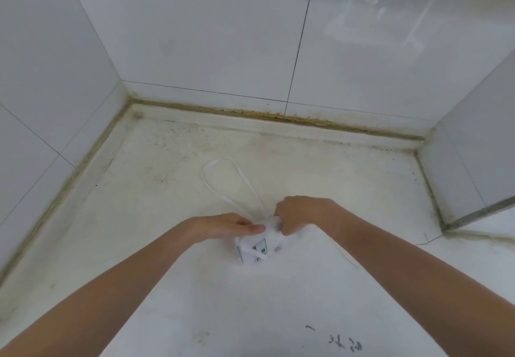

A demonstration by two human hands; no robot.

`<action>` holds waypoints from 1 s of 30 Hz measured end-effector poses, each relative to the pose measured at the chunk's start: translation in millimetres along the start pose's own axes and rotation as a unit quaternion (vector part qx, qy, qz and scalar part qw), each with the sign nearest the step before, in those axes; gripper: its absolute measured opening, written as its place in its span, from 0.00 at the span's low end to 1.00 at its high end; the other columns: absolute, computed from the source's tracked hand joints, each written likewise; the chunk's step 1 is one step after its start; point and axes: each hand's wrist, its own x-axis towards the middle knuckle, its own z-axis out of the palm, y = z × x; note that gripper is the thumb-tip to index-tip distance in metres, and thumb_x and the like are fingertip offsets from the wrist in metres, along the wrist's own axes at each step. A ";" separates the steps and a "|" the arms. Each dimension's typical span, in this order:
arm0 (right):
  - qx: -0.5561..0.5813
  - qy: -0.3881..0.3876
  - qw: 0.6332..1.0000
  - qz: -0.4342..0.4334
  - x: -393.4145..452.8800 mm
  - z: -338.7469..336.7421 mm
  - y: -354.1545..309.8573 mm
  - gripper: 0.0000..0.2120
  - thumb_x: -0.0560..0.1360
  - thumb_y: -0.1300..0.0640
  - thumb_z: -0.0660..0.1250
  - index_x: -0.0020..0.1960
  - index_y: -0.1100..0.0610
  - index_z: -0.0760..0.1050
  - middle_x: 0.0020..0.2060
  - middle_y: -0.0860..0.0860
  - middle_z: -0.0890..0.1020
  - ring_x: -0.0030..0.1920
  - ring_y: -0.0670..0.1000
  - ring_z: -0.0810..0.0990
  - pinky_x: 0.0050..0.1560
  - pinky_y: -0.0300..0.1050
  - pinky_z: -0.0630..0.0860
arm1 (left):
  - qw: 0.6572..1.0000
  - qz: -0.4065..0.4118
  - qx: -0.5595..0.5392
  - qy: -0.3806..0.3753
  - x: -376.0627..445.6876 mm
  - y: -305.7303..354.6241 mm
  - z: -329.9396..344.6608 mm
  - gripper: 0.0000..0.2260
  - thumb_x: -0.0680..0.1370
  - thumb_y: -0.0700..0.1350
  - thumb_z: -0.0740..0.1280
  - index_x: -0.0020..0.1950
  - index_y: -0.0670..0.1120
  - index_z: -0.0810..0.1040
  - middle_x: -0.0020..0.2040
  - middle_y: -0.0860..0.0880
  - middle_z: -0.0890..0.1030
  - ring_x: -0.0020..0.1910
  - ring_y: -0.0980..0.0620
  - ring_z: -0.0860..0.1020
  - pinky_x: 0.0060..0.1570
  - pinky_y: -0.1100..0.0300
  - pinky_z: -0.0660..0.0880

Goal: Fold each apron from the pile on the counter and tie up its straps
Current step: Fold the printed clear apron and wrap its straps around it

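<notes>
A small folded white apron (257,249) with a dark printed pattern lies bundled on the white counter (320,184), a strap crossing its front. A long white strap loop (223,178) runs from the bundle away toward the wall. My left hand (223,225) is at the bundle's left top, thumb and fingers pinching the cloth or strap there. My right hand (302,212) is curled over the bundle's right top and grips the fabric. Both hands hide the top of the bundle.
White tiled walls enclose the counter on the left, back and right, with grimy seams along the base (278,118). A metal-edged panel (479,212) juts in at right. Dark scribbles (345,344) mark the near counter.
</notes>
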 end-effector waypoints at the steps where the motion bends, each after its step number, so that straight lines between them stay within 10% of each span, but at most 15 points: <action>1: 0.019 -0.028 0.999 0.019 5.8 -4.8 -2.6 0.00 0.71 0.62 0.61 0.41 0.59 0.70 0.32 0.51 0.71 0.31 0.52 0.70 0.25 0.35 0.65 | 1.000 -0.004 0.003 0.016 -3.3 -3.7 -3.2 0.30 0.68 0.69 0.62 0.61 0.51 0.77 0.58 0.57 0.78 0.58 0.58 0.75 0.61 0.63 0.68; 6: 0.030 0.033 0.999 0.013 34.7 -0.4 -4.7 0.14 0.70 0.54 0.66 0.54 0.53 0.69 0.46 0.51 0.73 0.48 0.54 0.74 0.40 0.44 0.68 | 0.967 -0.084 0.205 0.125 5.5 -21.7 -13.1 0.17 0.76 0.57 0.65 0.35 0.46 0.70 0.35 0.51 0.71 0.37 0.52 0.71 0.33 0.65 0.63; 12: 0.081 0.061 0.995 -0.024 41.2 14.1 0.4 0.36 0.72 0.58 0.66 0.75 0.49 0.53 0.67 0.52 0.59 0.67 0.56 0.62 0.57 0.51 0.73 | 0.964 -0.047 0.211 0.153 24.3 -3.4 -1.8 0.25 0.73 0.54 0.69 0.66 0.44 0.69 0.58 0.47 0.72 0.54 0.49 0.72 0.48 0.60 0.70; 18: 0.200 0.112 0.973 -0.036 59.2 4.8 4.6 0.28 0.77 0.59 0.62 0.74 0.53 0.56 0.69 0.57 0.61 0.59 0.56 0.70 0.57 0.45 0.68 | 0.964 0.019 0.250 0.090 41.8 3.0 22.5 0.24 0.71 0.49 0.72 0.64 0.43 0.70 0.57 0.45 0.74 0.55 0.45 0.74 0.52 0.55 0.72; 27: -0.194 0.187 0.957 -0.105 76.6 0.1 3.0 0.21 0.76 0.73 0.55 0.68 0.62 0.63 0.64 0.59 0.67 0.61 0.57 0.68 0.51 0.47 0.70 | 0.963 0.033 0.265 0.042 40.0 4.3 26.1 0.26 0.73 0.45 0.72 0.69 0.45 0.69 0.59 0.43 0.72 0.59 0.44 0.72 0.54 0.55 0.69; 30: -0.283 0.221 0.921 -0.149 70.7 5.8 18.8 0.18 0.68 0.68 0.71 0.57 0.62 0.75 0.53 0.57 0.78 0.54 0.54 0.76 0.45 0.42 0.72 | 0.966 0.032 0.254 0.035 39.6 6.5 26.2 0.28 0.73 0.43 0.71 0.72 0.47 0.66 0.62 0.45 0.72 0.61 0.46 0.71 0.52 0.57 0.67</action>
